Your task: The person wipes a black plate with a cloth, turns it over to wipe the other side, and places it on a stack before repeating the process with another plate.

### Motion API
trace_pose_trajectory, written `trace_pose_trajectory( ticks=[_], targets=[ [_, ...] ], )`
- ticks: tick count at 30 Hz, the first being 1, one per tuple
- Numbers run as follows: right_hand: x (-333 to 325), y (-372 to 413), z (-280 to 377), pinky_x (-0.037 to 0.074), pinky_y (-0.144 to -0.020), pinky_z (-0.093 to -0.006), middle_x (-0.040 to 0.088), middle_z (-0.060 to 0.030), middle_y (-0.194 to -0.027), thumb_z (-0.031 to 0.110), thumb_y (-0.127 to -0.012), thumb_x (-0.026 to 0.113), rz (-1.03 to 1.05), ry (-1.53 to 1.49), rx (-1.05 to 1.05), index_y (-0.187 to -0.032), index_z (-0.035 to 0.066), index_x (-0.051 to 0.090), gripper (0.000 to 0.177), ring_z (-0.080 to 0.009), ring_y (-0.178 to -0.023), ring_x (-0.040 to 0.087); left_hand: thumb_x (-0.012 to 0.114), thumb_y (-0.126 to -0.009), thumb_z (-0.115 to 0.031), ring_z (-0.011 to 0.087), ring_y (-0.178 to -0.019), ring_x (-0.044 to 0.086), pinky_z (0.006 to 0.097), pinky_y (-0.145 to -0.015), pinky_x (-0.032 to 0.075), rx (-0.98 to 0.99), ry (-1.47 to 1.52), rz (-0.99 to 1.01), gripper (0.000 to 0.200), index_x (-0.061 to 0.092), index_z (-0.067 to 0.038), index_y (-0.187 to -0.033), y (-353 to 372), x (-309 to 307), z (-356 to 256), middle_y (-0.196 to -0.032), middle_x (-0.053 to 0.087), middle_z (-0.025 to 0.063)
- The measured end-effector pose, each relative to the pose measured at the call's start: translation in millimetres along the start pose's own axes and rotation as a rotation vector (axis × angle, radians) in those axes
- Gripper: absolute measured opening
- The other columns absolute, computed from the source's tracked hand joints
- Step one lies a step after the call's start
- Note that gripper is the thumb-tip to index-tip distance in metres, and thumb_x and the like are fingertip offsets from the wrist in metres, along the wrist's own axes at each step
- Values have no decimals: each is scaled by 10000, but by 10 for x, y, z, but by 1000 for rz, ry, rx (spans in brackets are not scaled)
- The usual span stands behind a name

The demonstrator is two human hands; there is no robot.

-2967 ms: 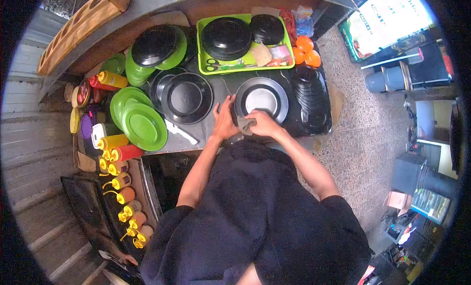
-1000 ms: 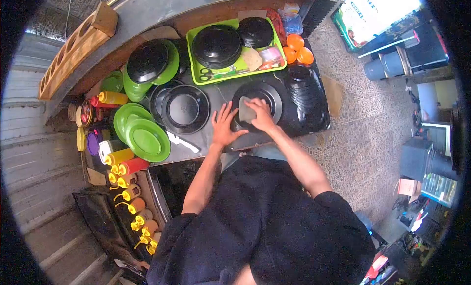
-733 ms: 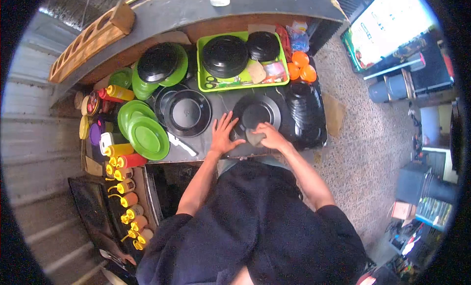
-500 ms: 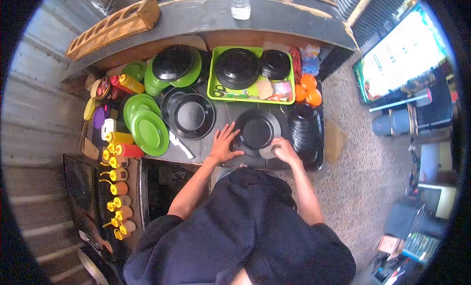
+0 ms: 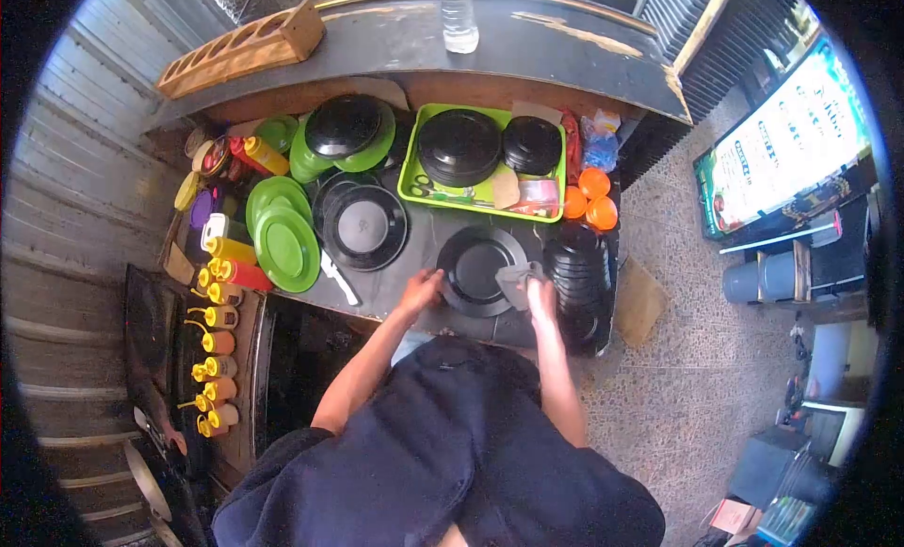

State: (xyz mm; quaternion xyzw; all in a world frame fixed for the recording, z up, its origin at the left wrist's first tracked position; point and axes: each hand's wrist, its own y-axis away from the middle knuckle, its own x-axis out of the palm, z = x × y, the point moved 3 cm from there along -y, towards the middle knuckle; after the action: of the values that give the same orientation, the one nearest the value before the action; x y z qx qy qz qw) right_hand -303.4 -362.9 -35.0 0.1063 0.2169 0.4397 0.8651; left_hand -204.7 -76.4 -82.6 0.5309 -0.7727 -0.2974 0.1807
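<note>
At the worktop's (image 5: 395,293) front edge, the right hand (image 5: 540,295) pinches a grey cloth (image 5: 517,281) against the right rim of the black plate (image 5: 474,265). The left hand (image 5: 420,291), fingers together, holds its left rim. The wiping looks partway done.

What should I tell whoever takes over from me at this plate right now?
Left hand: at the black plate's left rim; grip unclear.
Right hand: holds a grey cloth on the plate's right rim.
Plate lies flat on the dark counter, before the green tray.
Done: cloth is on the plate; how much is wiped cannot be told.
Left: likely finishing this plate; a stack of black dishes stands to its right.
</note>
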Motion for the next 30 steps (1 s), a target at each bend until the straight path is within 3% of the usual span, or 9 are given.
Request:
trace_pose_trajectory(
  ticks=[4, 7, 12, 16, 19, 24, 27, 28, 30],
  targets=[
    [19, 52, 75, 519, -830, -383, 794, -147, -868, 277, -938, 538, 61, 13, 46, -987, -10, 795, 388, -255, -918, 736, 594, -1097, -398, 183, -918, 713, 323, -789, 555, -32, 28, -3, 613, 451, -6, -1546, 59, 5, -124, -1135, 751, 130],
    [-35, -85, -155, 553, -860, -392, 792, -148, -1015, 198, -943, 521, 66, -152, 103, -1133, -28, 764, 382, -248, -958, 733, 512, -1116, -466, 285, -1085, 743, 390, -956, 556, -32, 143, 55, 643, 424, 12, -1536, 63, -31, -103, -1320, 722, 221],
    [-233, -151, -318, 576, -930, -381, 756, -127, -1138, 109, -892, 507, 159, -532, 115, -1141, -4, 719, 345, -264, -1053, 714, 481, -1112, -550, 294, -1079, 740, 372, -976, 542, -29, 365, 79, 729, 350, 26, -1540, 334, -208, -316, -1261, 741, 209],
    [-348, 49, 127, 581, -976, -405, 757, -156, -1150, 118, -914, 490, 220, -867, 191, -1199, -31, 705, 387, -298, -1089, 727, 575, -1081, -511, 256, -1039, 740, 355, -928, 541, -58, 434, 80, 588, 489, -19, -1391, 409, -308, -580, -1212, 756, 184],
    [-331, 24, 378, 556, -1008, -383, 751, -147, -1146, 213, -977, 407, 413, -862, 74, -1401, -51, 633, 548, -268, -1064, 730, 703, -1020, -262, 194, -1035, 723, 325, -905, 526, 38, 542, 211, 374, 592, -105, -1340, 340, -430, -746, -1115, 741, 53],
    [-188, -173, 585, 550, -1024, -371, 750, -152, -1172, 328, -1036, 368, 646, -1057, -152, -1576, -51, 467, 667, -223, -1078, 733, 662, -1030, -102, 131, -921, 649, 295, -859, 523, 56, 595, 207, 489, 492, -87, -1488, 284, -465, -1139, -1084, 662, -7],
    [-46, -221, 843, 509, -1110, -406, 678, -201, -1382, 593, -1029, 330, 528, -956, -141, -1658, -5, 345, 868, -269, -1222, 695, 691, -1008, -39, 110, -948, 656, 291, -899, 533, 117, 556, 217, 584, 437, -81, -1532, 85, -544, -1261, -1106, 671, -7],
    [-24, -303, 859, 500, -1142, -483, 548, -231, -1557, 618, -999, 354, 686, -1053, -184, -1637, -6, 379, 893, -349, -1369, 602, 691, -1008, -39, 110, -948, 656, 291, -899, 533, 110, 542, 236, 584, 437, -81, -1532, -31, -573, -1244, -1106, 671, -7],
    [83, -411, 917, 504, -1136, -568, 429, -218, -1661, 584, -989, 386, 677, -1276, -152, -1598, -33, 412, 867, -424, -1461, 497, 669, -1028, -53, 123, -1012, 667, 313, -917, 531, 228, 541, 168, 478, 492, -92, -1470, -278, -608, -1275, -1085, 686, -5]
  ],
)
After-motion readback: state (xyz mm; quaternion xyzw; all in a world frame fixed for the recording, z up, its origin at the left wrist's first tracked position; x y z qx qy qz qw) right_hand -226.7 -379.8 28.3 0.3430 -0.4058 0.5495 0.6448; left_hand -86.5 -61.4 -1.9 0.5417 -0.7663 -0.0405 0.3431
